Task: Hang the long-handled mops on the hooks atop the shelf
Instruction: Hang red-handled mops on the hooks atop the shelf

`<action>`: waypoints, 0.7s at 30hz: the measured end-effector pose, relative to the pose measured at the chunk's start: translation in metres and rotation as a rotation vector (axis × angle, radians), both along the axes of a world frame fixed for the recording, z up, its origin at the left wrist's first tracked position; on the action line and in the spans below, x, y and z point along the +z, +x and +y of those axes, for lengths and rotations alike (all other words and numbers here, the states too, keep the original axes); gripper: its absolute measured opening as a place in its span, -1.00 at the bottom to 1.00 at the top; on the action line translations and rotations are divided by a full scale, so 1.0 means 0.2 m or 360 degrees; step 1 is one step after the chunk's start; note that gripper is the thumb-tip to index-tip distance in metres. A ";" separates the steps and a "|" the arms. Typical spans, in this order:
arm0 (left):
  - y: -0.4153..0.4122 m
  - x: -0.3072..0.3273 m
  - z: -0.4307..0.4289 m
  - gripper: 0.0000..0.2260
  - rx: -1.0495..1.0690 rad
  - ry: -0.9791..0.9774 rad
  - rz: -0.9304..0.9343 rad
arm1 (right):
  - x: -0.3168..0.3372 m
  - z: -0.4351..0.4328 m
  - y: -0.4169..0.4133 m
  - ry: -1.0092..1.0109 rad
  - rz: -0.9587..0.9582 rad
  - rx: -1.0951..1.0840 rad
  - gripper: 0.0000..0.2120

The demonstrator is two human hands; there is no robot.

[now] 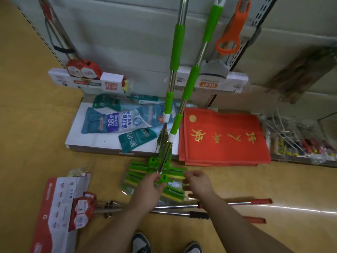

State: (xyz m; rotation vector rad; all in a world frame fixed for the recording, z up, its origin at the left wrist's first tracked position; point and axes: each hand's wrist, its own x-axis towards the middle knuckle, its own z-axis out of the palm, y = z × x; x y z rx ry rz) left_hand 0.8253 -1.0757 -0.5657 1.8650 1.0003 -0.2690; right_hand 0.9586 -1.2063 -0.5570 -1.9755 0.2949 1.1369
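Observation:
Two long green-and-steel mops [176, 52] rise from the floor and lean up against the grey shelf back. Their green sponge heads [156, 177] in clear wrapping rest on the floor by the shelf base. My left hand [148, 187] pinches the green head bracket at the foot of one pole. My right hand [197, 181] hovers just right of the heads, fingers curled and apart, holding nothing. Red-handled mops [233, 203] lie flat on the floor under my arms, their red-and-white packaged heads [82, 205] at the left.
An orange-handled mop [230, 31] and a red mop [80, 69] hang against the shelf back. The low shelf board [85, 141] holds teal refill packs [116, 123] and red doormats [224, 137]. Wire hooks and small tools lie at the right. My shoes show at the bottom.

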 end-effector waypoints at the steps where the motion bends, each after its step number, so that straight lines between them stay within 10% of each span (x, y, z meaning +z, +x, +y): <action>1: 0.01 -0.09 -0.02 -0.65 -0.0037 0.0013 0.0019 | -0.10 -0.02 0.00 -0.0014 0.0018 -0.0016 -0.87; 21: 0.04 -1.65 -0.33 -0.70 -0.0827 0.0175 0.0470 | -1.75 -0.67 0.00 -0.0530 0.0483 -0.0999 -0.72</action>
